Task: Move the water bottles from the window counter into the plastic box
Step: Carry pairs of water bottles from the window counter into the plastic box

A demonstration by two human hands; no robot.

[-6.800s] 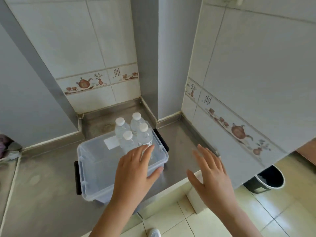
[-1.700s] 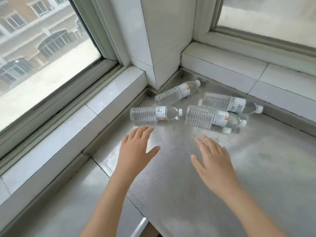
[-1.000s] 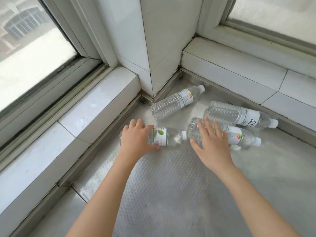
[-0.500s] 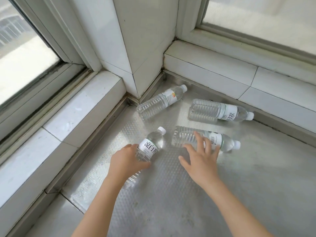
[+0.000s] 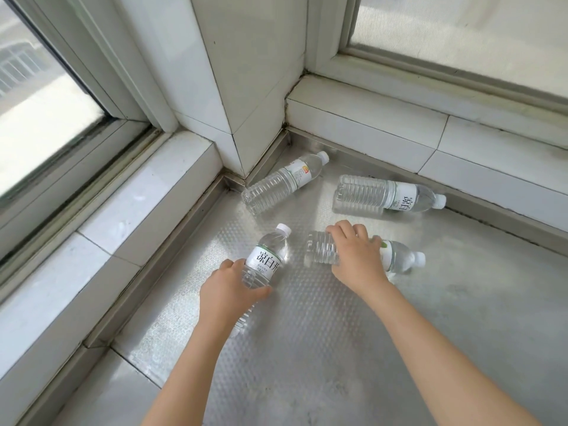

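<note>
Several clear water bottles with white labels and caps are on the metal window counter. My left hand is wrapped around the lower body of one bottle, whose cap end is tilted up and away from me. My right hand is clamped over the middle of a second bottle lying on its side, cap to the right. Two more bottles lie beyond: one against the pillar corner, one along the right sill. The plastic box is out of view.
A white tiled pillar stands in the corner between two windows. Raised tiled sills border the counter at left and at the back right. The textured metal surface stretches toward me and to the right.
My right hand has closed over the middle of the lying bottle, which it was only touching before. My left hand has kept its bottle, tilted cap-end up. The view has shifted slightly.
</note>
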